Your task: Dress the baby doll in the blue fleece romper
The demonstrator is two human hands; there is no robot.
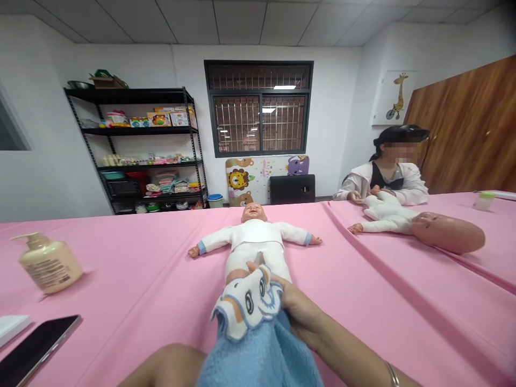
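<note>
My right hand [296, 306] is closed on the right edge of a blue towel [250, 355] with a white cartoon-animal face [244, 303] at its top. My left forearm [169, 368] runs up behind the towel, which hides most of my left hand; its fingers cannot be made out. Some skin shows just above the towel's top edge. Beyond it, a baby doll [256, 234] in white clothes with blue cuffs lies on its back, arms spread, head away from me. The towel hangs in front of its lower legs.
A pink cloth [133, 301] covers the table. At left are a pump bottle [50, 263], a phone [38, 349] and a white object [12, 328]. At right, a seated person [387, 172] has hands near a second doll [447, 231]. A small jar [484, 201] stands behind it.
</note>
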